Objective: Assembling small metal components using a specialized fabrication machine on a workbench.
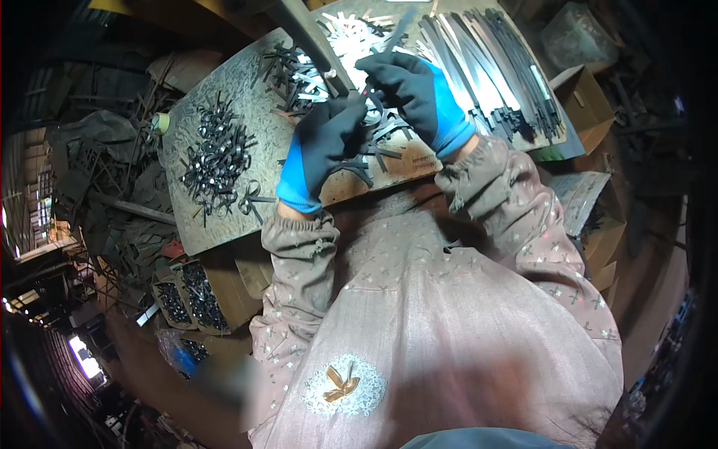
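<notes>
Both my hands wear black-and-blue work gloves and meet near the middle of the table, beside an upright metal bar (310, 41). My left hand (329, 138) is closed next to the bar's lower end; what its fingers grip is hidden. Bent over just to its right, my right hand (407, 82) has its fingers closed on a flat strip (402, 30), whose blurred end sticks up above the glove. Between the hands shows a small curled strip (372, 114). Short loose strips (288, 75) lie scattered under and behind the hands.
A heap of dark looped strips (217, 161) covers the table's left part. Long straight strips (486, 67) lie side by side at right. A small round container (160, 123) sits at the left edge. Cardboard boxes (587, 101) flank the table; those at lower left hold dark pieces.
</notes>
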